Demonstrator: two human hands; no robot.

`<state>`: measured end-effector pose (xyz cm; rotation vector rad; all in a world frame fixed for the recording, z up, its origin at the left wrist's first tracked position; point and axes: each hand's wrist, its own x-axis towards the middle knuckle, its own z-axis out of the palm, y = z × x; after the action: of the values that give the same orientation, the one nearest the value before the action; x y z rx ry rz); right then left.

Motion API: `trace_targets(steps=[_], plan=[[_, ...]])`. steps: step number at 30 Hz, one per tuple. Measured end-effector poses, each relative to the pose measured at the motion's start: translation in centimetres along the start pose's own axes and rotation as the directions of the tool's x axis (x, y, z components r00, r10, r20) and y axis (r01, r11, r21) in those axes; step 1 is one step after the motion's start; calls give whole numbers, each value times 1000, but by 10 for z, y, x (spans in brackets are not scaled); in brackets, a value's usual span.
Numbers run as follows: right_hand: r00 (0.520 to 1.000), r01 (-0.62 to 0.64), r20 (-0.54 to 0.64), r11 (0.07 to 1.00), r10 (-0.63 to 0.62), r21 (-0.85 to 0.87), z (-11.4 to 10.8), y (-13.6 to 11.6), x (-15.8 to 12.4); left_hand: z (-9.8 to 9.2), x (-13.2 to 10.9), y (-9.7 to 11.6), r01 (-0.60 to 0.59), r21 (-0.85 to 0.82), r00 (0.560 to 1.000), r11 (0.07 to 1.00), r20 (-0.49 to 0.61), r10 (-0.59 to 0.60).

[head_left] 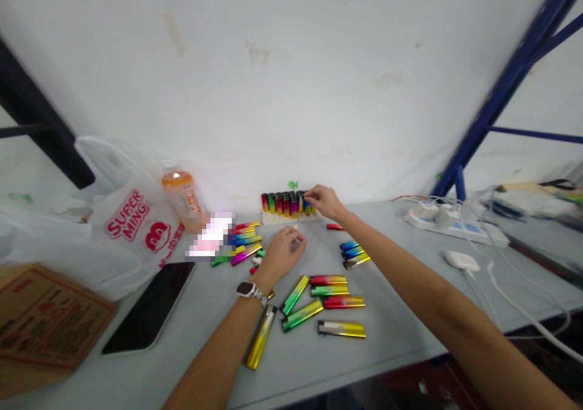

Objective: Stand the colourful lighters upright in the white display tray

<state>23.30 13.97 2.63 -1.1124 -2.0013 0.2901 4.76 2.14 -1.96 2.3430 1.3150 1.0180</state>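
Several multicoloured lighters (283,205) stand upright in rows in a white holder (273,218) against the wall. My right hand (325,202) reaches to the right end of the rows, its fingertips pinched on the top of a lighter (308,206) there. Nearer to me, my left hand (282,253) hovers low over the table, loosely curled with thumb and fingers apart, and I see nothing in it. Loose lighters lie around it: a green-and-yellow one (295,294), a silver-and-yellow one (341,328), and a yellow one (261,338) beside my left wrist. My left forearm partly hides some.
More lighters lie left (246,240) and right (355,253). On the left are a phone (150,307), a cardboard box (50,319), a plastic bag (113,240) and an orange drink bottle (180,191). A power strip (460,228) with white cables and a charger (462,260) lies right.
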Motion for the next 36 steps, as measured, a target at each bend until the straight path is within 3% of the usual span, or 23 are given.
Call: trace_targets(steps=[5, 8, 12, 16, 22, 26, 32, 34, 36], plan=[[999, 1, 48, 1000, -2, 3, -2, 6, 1, 0, 0, 0, 1, 6, 1000, 1000, 6, -1], [1000, 9, 18, 999, -9, -36, 2, 11, -5, 0, 1, -1, -2, 7, 1000, 1000, 11, 2], [996, 56, -53, 982, -67, -179, 8, 11, -21, 1, 1, 0, -7, 7, 1000, 1000, 5, 7], [998, 54, -8, 961, -58, -270, 3, 6, -44, 1, 1, 1, -25, 26, 1000, 999, 3, 25], [982, -136, 49, 870, 180, -473, -23, 7, -82, 2, 10, 6, -59, 51, 998, 997, -5, 59], [941, -158, 160, 802, 300, -575, -34, 5, -89, 5, 17, 12, -77, 85, 997, 993, -3, 78], [944, -67, 246, 857, 220, -510, -25, -2, -79, 4, 14, 15, -70, 46, 997, 997, -38, 71], [960, -61, 227, 913, 165, -404, -17, -7, -78, 1, 10, 12, -47, 15, 997, 999, -56, 48], [978, -97, 167, 981, 124, -165, -6, -15, -77, -3, 5, 10, -29, -23, 997, 999, -70, 27]])
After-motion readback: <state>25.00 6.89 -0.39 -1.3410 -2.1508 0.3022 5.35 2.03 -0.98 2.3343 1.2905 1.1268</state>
